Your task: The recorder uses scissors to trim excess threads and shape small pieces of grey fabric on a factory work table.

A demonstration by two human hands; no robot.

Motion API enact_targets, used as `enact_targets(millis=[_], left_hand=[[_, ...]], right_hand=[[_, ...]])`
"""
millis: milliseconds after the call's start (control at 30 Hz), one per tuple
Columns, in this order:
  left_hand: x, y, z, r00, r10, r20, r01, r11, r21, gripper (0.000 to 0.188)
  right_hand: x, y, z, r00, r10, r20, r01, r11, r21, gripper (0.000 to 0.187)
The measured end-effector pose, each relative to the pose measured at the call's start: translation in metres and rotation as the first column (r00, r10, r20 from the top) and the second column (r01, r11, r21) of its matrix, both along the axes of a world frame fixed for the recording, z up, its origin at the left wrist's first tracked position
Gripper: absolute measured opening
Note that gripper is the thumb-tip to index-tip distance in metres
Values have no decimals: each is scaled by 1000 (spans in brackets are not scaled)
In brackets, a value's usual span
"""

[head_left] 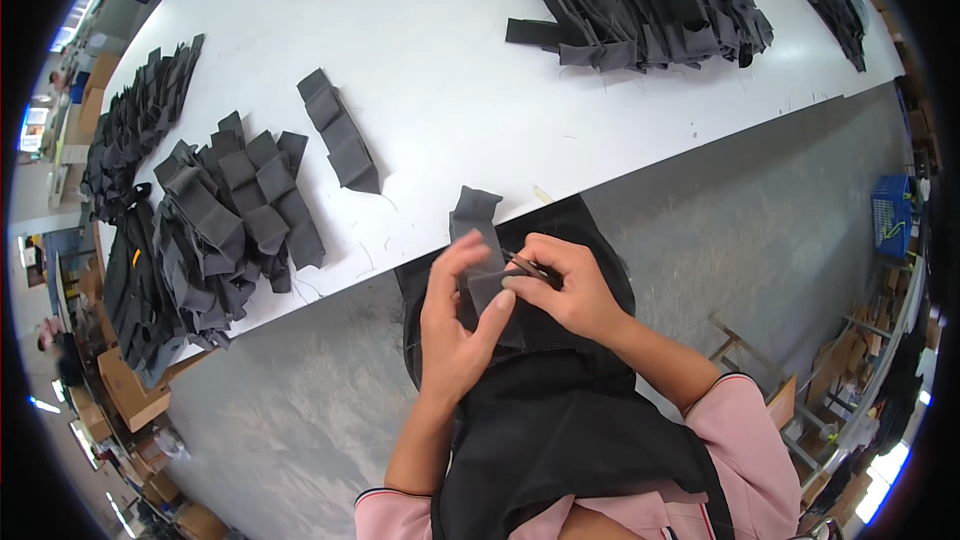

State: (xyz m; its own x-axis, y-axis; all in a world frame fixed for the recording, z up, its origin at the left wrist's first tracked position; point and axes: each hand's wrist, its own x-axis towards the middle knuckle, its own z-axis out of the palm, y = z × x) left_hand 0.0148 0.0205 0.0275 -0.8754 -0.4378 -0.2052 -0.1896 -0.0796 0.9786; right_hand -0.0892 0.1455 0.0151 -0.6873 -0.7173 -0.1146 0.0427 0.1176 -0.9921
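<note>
1. Grey fabric — a chain of small stitched pieces — ran from the near edge of the white table down into my hands, its long axis lying almost straight away from me, top end on the table, bottom end at my fingertips.
2. My left hand was clenched on the lower piece, thumb pressed over its face, fingers curled behind it.
3. My right hand was closed round a small pair of snips; their dark blades pointed left, across the strip's length, meeting the cloth just above my left thumb.
4. So the strip lay between both hands — the left held it from the side and below, the right came at it from the side. Both touched it; the left had the firmer hold.
5. Dark cloth covered my lap under the hands.
6. A short chain of the same pieces and a larger heap lay on the table to my left, well apart from my hands.
</note>
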Motion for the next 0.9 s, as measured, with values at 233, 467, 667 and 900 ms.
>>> enact_targets(millis=[233,467,667,900], left_hand=[[-4,1,-8,991,83,103,-110,949,297,16],[-10,1,-17,967,185,176,-234,918,320,11],[-11,6,-23,958,219,187,-264,926,270,14],[-11,7,-18,959,199,201,-240,949,205,16]], right_hand=[[-13,-14,-8,844,10,536,25,998,-58,10],[1,-1,-10,989,-137,46,133,988,80,21],[1,21,-4,798,-64,-600,196,968,158,27],[-4,13,-5,735,-12,-678,144,980,139,27]])
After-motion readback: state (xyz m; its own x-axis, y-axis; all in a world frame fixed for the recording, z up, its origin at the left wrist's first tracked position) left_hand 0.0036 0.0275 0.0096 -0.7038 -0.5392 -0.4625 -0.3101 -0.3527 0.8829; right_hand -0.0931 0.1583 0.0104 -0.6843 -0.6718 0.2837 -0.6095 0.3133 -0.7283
